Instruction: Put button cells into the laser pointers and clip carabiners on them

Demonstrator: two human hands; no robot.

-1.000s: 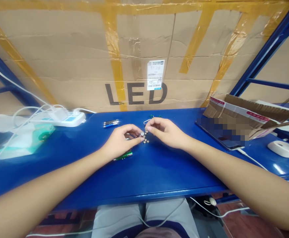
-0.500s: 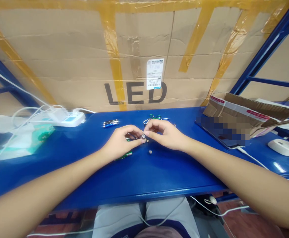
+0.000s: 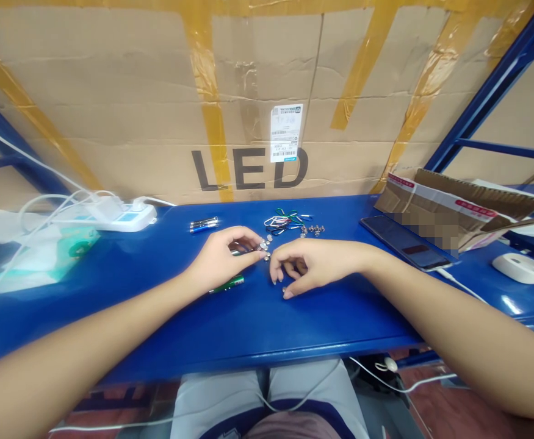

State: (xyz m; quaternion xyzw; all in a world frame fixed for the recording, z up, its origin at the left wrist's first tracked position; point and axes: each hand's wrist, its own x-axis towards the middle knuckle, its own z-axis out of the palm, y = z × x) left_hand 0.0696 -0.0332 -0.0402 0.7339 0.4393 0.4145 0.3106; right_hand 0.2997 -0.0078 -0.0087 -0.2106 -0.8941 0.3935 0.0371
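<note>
workshop-like spot: blue bench (image 3: pixel 267 323), blue frame (image 3: pixel 490 91), huge taped carton (image 3: pixel 147 110), power strip (image 3: pixel 142 219).

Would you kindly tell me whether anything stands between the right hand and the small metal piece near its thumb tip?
Nothing visible does: the small metal piece is right by the thumb tip of the right hand. The metal pieces beyond that hand are out of the way.

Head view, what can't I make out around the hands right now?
All in the head view:
Left hand: its own fingers hide the palm, so anything inside is unclear.
Silver pieces at its fingertips: too small to identify.
Piece by the right hand: partly hidden by the thumb.
Cardboard box: near side blurred by pixelation.
</note>
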